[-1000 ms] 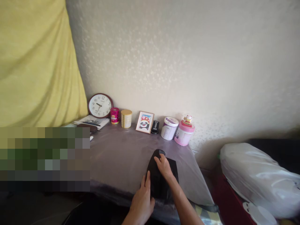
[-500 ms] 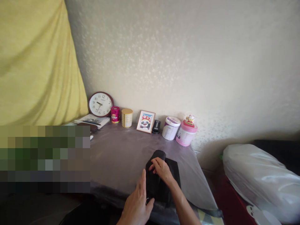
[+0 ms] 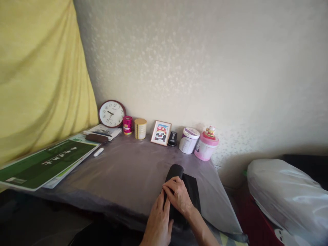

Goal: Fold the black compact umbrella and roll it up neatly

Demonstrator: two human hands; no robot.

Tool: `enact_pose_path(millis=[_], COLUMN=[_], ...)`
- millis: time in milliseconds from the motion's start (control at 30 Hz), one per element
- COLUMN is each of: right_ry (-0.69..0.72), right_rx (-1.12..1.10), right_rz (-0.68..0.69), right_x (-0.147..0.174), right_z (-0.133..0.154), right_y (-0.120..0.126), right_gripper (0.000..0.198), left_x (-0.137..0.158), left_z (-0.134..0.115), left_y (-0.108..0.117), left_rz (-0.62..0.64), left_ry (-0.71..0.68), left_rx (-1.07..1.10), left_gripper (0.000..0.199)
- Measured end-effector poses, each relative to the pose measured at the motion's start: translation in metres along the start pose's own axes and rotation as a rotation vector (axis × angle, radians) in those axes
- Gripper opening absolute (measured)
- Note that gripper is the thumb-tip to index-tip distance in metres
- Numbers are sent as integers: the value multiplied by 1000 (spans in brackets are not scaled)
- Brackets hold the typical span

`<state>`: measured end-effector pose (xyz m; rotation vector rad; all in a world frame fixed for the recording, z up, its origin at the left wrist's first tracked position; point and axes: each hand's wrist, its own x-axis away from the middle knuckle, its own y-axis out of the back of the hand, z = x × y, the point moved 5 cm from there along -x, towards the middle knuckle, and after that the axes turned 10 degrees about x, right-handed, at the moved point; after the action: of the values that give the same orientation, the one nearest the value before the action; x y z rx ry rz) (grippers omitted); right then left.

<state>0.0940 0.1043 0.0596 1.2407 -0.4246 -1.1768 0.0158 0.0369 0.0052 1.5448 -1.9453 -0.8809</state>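
A black sheet, rolled up along its left part (image 3: 175, 169) with a flat part (image 3: 192, 188) lying to the right, rests near the table's front right edge. What it is made of I cannot tell. My right hand (image 3: 179, 196) curls over the roll from above, its fingers bent around the left side. My left hand (image 3: 159, 218) lies along the roll's near left side, fingertips meeting those of the right hand and thumb against the black material. Both palms hide much of the middle and near end of the roll.
Along the wall stand a clock (image 3: 112, 113), a pink tin (image 3: 127, 125), a yellow-lidded canister (image 3: 140, 129), a framed panda picture (image 3: 161, 133), a stapler-like black object (image 3: 172, 139) and two tubs (image 3: 189, 140). A green board (image 3: 51, 162) lies left; a white plastic bag (image 3: 287, 191) sits right.
My left hand has come in from the left, and its fingers now touch the roll and my right hand. My right hand has pressed down over the roll. The view has shifted slightly.
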Motion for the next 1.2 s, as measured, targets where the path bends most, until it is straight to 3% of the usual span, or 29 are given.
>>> enact_pose_path(millis=[100, 267, 467, 600, 733, 900, 1033, 1200], right_ry=[69, 18, -89, -223, -404, -637, -657, -688], right_rx=[10, 46, 71, 43, 80, 106, 7, -145], right_rz=[13, 27, 8, -114, -218, -265, -199, -141], right_x=[-3, -25, -53, -56, -35, 20, 53, 72], right_z=[-6, -39, -76, -96, -125, -163, -162, -141], right_y=[-2, -12, -21, -12, 9, 29, 28, 24], right_gripper=[30, 32, 34, 30, 31, 33, 35, 47], left_x=[0, -2, -3, -1, 0, 1, 3, 6], left_z=[-1, -6, -12, -12, -8, -6, -8, -5], left_y=[-3, 0, 11, 11, 7, 7, 11, 11], left_rz=[23, 87, 143, 127, 95, 58, 55, 42], left_ry=[9, 68, 132, 111, 88, 64, 71, 68], left_rx=[11, 55, 78, 77, 84, 70, 88, 135], left_gripper=[75, 80, 80, 81, 81, 81, 82, 86])
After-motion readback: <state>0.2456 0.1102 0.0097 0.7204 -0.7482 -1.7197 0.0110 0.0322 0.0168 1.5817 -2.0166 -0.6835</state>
